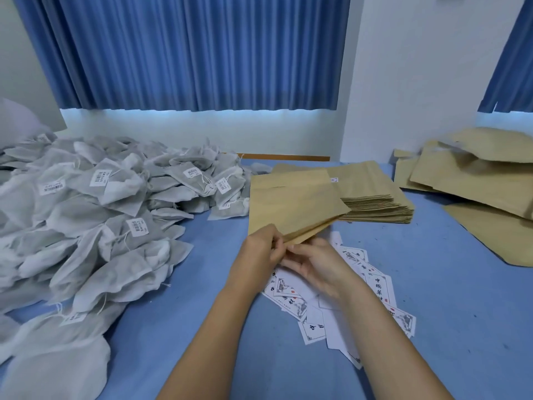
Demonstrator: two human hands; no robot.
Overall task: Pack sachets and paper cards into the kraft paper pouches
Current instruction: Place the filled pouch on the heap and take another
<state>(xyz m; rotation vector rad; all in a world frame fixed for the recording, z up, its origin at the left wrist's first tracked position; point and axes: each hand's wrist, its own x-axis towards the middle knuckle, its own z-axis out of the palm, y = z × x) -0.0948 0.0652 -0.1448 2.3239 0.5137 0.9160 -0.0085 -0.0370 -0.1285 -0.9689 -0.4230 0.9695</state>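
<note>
Kraft pouch (pixel 294 209) in L hand (pixel 261 251), R hand (pixel 315 267); inside unseen

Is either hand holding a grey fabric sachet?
No: the left hand and right hand both grip the near edge of a flat tan kraft paper pouch, while the grey fabric sachets lie heaped apart.

L hand (pixel 259 251) & R hand (pixel 315 265) on pouch (pixel 291 206)

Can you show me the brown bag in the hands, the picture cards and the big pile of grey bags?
kraft pouch (pixel 294 209): head view, middle of its flat face.
paper cards (pixel 380 287): head view, a printed card at the pile's right side.
sachets (pixel 115 194): head view, middle of the grey heap.
</note>
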